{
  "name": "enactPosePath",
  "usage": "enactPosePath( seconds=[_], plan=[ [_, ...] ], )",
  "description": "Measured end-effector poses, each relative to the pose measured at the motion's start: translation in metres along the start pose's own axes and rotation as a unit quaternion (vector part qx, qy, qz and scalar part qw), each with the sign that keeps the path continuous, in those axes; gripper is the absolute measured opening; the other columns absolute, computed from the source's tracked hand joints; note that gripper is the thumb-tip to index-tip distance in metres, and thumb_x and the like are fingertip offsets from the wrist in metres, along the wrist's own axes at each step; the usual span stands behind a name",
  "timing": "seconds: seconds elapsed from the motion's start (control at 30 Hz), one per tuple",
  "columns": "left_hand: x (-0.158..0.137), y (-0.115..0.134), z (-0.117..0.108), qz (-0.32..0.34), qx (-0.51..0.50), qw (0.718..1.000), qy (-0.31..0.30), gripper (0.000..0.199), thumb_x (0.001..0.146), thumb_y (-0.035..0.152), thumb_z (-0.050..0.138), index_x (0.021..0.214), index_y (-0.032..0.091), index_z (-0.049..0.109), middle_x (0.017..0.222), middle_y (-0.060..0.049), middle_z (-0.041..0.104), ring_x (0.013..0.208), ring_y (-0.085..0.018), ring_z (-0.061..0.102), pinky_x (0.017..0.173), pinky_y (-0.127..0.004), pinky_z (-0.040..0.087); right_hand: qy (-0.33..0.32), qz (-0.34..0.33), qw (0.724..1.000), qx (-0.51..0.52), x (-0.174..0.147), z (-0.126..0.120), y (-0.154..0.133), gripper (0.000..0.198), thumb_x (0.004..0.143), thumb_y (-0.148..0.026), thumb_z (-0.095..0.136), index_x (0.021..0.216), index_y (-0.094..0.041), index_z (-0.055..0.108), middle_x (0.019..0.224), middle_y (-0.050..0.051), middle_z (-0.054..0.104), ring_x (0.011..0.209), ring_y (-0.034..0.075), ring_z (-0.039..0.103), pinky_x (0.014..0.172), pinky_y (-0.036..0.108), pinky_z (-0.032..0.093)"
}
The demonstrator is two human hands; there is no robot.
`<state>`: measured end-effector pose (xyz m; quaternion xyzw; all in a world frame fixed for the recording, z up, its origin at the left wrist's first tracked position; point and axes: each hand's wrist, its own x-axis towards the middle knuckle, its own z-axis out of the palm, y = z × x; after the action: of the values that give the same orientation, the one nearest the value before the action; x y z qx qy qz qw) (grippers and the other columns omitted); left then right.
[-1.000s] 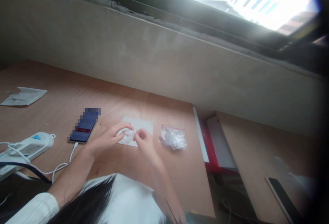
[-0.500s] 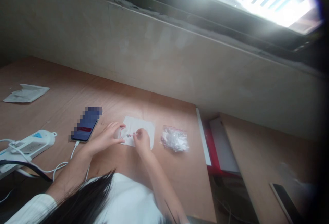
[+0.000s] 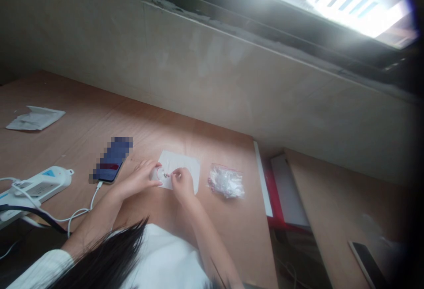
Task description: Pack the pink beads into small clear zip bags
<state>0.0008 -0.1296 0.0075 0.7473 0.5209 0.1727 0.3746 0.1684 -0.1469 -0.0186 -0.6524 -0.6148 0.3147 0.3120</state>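
A white sheet (image 3: 187, 165) lies on the wooden table. Over its left part my left hand (image 3: 144, 176) grips a small, see-through bag (image 3: 155, 174) with a curved red line along its edge, thumb on the near side and fingers on the far side. Just to the right, my right hand (image 3: 183, 183) has its thumb and fingertips pinched together, on something too small to name. Between the hands, close to the right fingertips, a few tiny dark and reddish bits (image 3: 166, 175) show against the white.
Right of the sheet lies a clear zip bag (image 3: 227, 180) full of whitish contents. A charging phone (image 3: 114, 161) is left of my hands, beside a white power strip (image 3: 49, 187) with cables. Crumpled white paper (image 3: 36, 119) lies far left. Another phone (image 3: 367, 260) rests on the right-hand table.
My right fingertips stay pinched and the tiny bits sit slightly differently between the hands. Both hands keep nearly the same place; the view has shifted a little.
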Motion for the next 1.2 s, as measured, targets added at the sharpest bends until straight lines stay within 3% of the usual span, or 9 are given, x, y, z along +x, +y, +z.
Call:
enactPosePath(
  seconds=[0.13, 0.23, 0.43, 0.53, 0.7, 0.83, 1.2],
  plan=[
    [0.000, 0.006, 0.003, -0.011, 0.001, 1.000, 0.012, 0.044, 0.062, 0.039, 0.059, 0.100, 0.020, 0.050, 0.102, -0.007, 0.051, 0.098, -0.025, 0.045, 0.084, -0.034, 0.033, -0.029, -0.041, 0.997, 0.057, 0.001, -0.001, -0.012, 0.011, 0.071, -0.023, 0.047, 0.079, -0.018, 0.052, 0.077, 0.003, 0.053, 0.069, 0.014, 0.048, 0.063, 0.025, 0.038],
    [-0.002, 0.005, 0.002, -0.008, 0.001, 1.000, 0.013, 0.045, 0.063, 0.040, 0.058, 0.103, 0.020, 0.049, 0.103, -0.006, 0.051, 0.098, -0.024, 0.045, 0.084, -0.033, 0.033, -0.001, -0.019, 1.000, -0.001, 0.006, 0.003, -0.002, 0.014, 0.067, -0.016, 0.047, 0.081, -0.017, 0.051, 0.081, 0.005, 0.051, 0.077, 0.016, 0.047, 0.067, 0.027, 0.037],
    [-0.002, -0.009, 0.001, -0.003, 0.020, 1.000, 0.021, 0.047, 0.061, 0.042, 0.059, 0.101, 0.021, 0.049, 0.103, -0.006, 0.051, 0.099, -0.024, 0.044, 0.084, -0.034, 0.033, -0.021, -0.008, 0.997, -0.079, 0.013, 0.008, 0.018, 0.013, 0.068, -0.010, 0.041, 0.071, -0.017, 0.052, 0.076, 0.005, 0.050, 0.074, 0.017, 0.045, 0.065, 0.028, 0.035],
    [-0.001, -0.010, 0.002, -0.011, 0.017, 1.000, 0.022, 0.047, 0.060, 0.042, 0.060, 0.100, 0.020, 0.049, 0.102, -0.006, 0.051, 0.099, -0.024, 0.044, 0.084, -0.034, 0.033, -0.012, -0.002, 0.999, -0.043, 0.012, 0.006, 0.009, 0.010, 0.070, -0.013, 0.044, 0.070, -0.017, 0.053, 0.075, 0.005, 0.052, 0.073, 0.017, 0.046, 0.066, 0.029, 0.035],
    [-0.001, -0.005, 0.002, -0.014, 0.008, 1.000, 0.017, 0.047, 0.061, 0.043, 0.058, 0.101, 0.020, 0.048, 0.103, -0.006, 0.051, 0.100, -0.025, 0.044, 0.085, -0.033, 0.033, -0.038, -0.056, 0.996, 0.054, 0.009, 0.004, -0.011, 0.011, 0.072, -0.024, 0.048, 0.079, -0.019, 0.055, 0.078, 0.003, 0.055, 0.078, 0.016, 0.048, 0.071, 0.028, 0.036],
    [0.000, -0.010, -0.003, -0.008, 0.022, 1.000, 0.019, 0.050, 0.061, 0.045, 0.059, 0.102, 0.019, 0.047, 0.104, -0.007, 0.051, 0.100, -0.025, 0.044, 0.084, -0.034, 0.033, -0.013, -0.042, 0.999, -0.007, 0.008, 0.011, -0.009, 0.008, 0.068, -0.019, 0.051, 0.075, -0.018, 0.055, 0.081, 0.005, 0.050, 0.083, 0.019, 0.045, 0.073, 0.031, 0.035],
    [-0.001, -0.019, -0.005, -0.005, 0.036, 0.999, 0.019, 0.051, 0.059, 0.045, 0.060, 0.101, 0.019, 0.049, 0.103, -0.006, 0.052, 0.098, -0.025, 0.045, 0.083, -0.033, 0.032, -0.036, -0.062, 0.991, -0.117, 0.010, 0.027, 0.001, 0.013, 0.065, -0.007, 0.048, 0.068, -0.017, 0.056, 0.080, 0.008, 0.045, 0.078, 0.020, 0.041, 0.065, 0.030, 0.035]
  ],
)
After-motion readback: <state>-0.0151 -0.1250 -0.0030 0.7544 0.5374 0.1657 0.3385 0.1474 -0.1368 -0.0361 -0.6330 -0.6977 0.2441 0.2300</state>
